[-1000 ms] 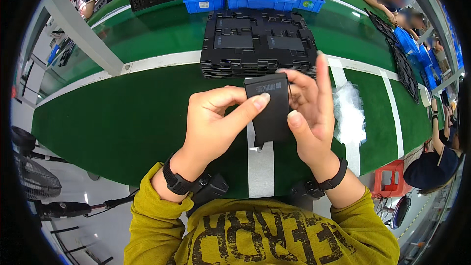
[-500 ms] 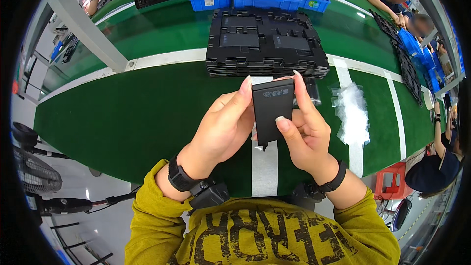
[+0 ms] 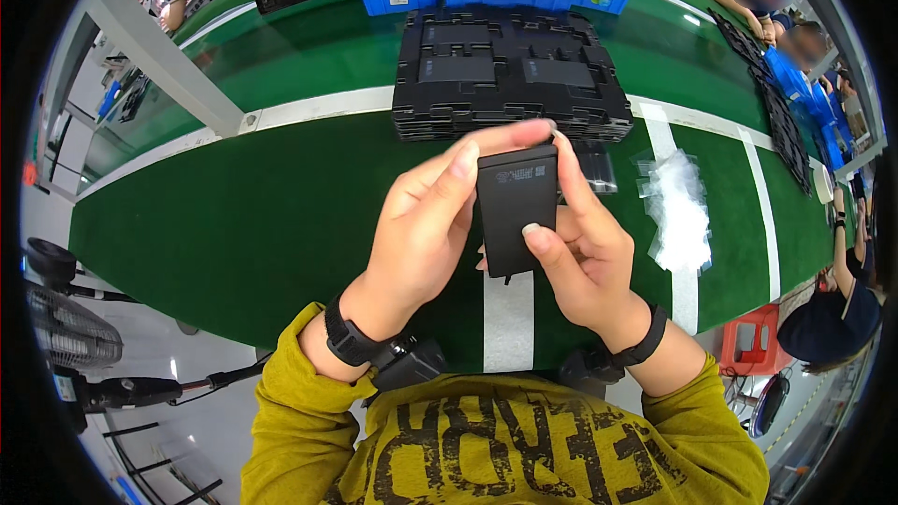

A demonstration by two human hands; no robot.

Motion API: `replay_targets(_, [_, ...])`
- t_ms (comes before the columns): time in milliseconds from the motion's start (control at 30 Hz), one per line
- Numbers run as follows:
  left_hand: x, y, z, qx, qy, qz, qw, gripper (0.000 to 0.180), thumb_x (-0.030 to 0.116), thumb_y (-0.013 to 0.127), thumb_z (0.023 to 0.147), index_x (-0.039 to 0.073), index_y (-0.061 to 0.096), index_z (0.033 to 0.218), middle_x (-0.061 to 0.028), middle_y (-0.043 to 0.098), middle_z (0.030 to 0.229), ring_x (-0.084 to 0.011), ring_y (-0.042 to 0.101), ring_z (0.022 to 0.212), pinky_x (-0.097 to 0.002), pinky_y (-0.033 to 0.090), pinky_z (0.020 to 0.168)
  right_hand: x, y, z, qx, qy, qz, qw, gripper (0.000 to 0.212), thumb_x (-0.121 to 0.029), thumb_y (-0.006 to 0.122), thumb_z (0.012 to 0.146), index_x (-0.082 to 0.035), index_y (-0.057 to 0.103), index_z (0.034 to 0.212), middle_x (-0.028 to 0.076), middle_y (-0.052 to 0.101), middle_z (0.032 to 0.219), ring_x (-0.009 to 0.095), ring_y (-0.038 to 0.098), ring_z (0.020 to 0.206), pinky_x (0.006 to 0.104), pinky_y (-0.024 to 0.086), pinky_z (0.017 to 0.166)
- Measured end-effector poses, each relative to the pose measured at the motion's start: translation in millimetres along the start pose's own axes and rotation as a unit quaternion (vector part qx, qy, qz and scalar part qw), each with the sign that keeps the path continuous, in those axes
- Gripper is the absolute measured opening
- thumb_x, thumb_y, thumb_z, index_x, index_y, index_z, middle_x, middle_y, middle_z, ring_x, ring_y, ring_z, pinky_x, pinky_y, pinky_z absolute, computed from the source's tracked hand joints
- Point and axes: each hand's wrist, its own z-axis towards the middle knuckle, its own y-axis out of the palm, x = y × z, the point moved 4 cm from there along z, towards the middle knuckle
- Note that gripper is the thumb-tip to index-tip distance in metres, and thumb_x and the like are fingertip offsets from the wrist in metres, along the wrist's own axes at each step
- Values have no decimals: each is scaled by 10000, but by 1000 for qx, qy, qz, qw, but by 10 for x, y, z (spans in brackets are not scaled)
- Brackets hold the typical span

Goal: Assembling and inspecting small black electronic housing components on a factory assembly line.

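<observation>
A flat black battery [image 3: 517, 210] with small pale print near its top edge is held upright above the table, a short dark lead sticking out at its bottom. My right hand [image 3: 596, 262] grips it, thumb on the face and index finger along the right edge. At the left edge is the thumb of my left hand [image 3: 412, 224], while its index finger reaches across the top to the far right corner. The other left fingers are mostly hidden behind the battery. Just beyond stands a stack of black trays [image 3: 510, 122], with similar flat black pieces in the top one.
A pile of clear plastic film pieces [image 3: 678, 210] lies to the right on the green tabletop [image 3: 215, 234]. Blue bins [image 3: 398, 0] stand at the back. A grey metal post [image 3: 168, 65] rises at the left. Other people [image 3: 828, 323] work at the right and far side.
My left index finger has stretched over the battery's top edge to its right corner. The battery has tipped slightly, and less of its lead shows.
</observation>
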Motion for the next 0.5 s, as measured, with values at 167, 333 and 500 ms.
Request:
replay_targets(167, [52, -94, 47, -81, 157, 69, 982, 497, 346, 318, 922, -53, 514, 1144, -253, 364, 1324, -303, 428, 1179, -400, 335, 985, -36, 32, -9, 10, 21, 62, 998, 596, 16, 520, 832, 38, 249, 1362, 101, 653, 825, 50, 575, 699, 180, 430, 695])
replay_targets(333, [94, -128, 57, -121, 173, 152, 966, 477, 340, 311, 896, -12, 560, 1100, -292, 368, 1304, -350, 425, 1164, -424, 300, 990, -31, -4, -50, -19, 17, 13, 1000, 590, 15, 526, 826, 51, 262, 1352, 100, 652, 796, 46, 569, 686, 173, 424, 690])
replay_targets(500, [96, -115, 64, -138, 193, 184, 954, 469, 350, 294, 885, 38, 585, 1079, -309, 411, 1260, -356, 427, 1158, -451, 286, 984, -44, -12, -58, -23, 6, 31, 999, 574, 27, 535, 813, 65, 294, 1333, 131, 651, 915, 54, 577, 679, 174, 433, 681])
